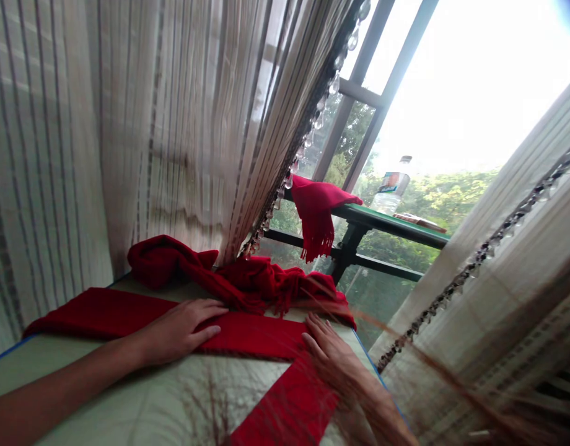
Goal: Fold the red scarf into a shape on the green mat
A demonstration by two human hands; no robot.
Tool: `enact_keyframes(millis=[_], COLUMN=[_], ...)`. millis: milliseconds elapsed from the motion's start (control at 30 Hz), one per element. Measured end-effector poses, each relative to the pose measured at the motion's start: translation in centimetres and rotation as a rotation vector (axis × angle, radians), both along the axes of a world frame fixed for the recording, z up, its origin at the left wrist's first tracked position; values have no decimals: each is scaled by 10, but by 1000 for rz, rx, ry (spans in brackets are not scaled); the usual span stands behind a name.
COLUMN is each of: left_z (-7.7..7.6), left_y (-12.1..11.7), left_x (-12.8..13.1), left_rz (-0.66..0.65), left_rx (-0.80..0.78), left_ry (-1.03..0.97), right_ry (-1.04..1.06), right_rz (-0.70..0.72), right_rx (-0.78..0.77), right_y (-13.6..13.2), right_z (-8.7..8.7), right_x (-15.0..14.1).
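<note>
A red scarf (261, 334) lies flat in a long band across the pale green tabletop (164, 384). At the right, its band turns toward me and runs off the lower edge of the view. My left hand (187, 328) rests palm down on the middle of the band, fingers stretched out. My right hand (331, 350) lies flat at the corner where the band bends, its fingers extended. Loose strands of hair blur part of the right hand and the near scarf. Behind the band, a crumpled red scarf with fringe (261, 279) is heaped along the table's far side.
Sheer striped curtains (187, 124) with a beaded edge hang at the left; another curtain (489, 297) hangs at the right. A fringed red scarf (317, 210) drapes over the green railing (382, 220), where a clear plastic bottle (391, 186) and a flat item (419, 221) sit.
</note>
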State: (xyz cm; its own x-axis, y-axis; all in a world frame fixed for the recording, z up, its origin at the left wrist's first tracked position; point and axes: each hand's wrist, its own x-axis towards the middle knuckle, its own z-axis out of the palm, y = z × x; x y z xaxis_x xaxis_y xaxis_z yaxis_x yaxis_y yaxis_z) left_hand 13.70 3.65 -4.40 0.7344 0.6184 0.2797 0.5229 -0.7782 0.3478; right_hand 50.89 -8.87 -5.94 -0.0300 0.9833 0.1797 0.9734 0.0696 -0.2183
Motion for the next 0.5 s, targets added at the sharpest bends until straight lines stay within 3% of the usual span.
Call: enact_keyframes(millis=[200, 367, 500], left_z=[0, 0, -3], left_y=[-3, -2, 0], left_x=[1, 2, 2], left_rz=[-25, -33, -30], left_rx=[35, 31, 43], left_ry=[-15, 5, -6], right_ry=[16, 4, -11], right_rz=[33, 50, 47], right_rx=[127, 21, 47], right_y=[-4, -4, -1], right_z=[6, 3, 2], right_x=[-2, -1, 0])
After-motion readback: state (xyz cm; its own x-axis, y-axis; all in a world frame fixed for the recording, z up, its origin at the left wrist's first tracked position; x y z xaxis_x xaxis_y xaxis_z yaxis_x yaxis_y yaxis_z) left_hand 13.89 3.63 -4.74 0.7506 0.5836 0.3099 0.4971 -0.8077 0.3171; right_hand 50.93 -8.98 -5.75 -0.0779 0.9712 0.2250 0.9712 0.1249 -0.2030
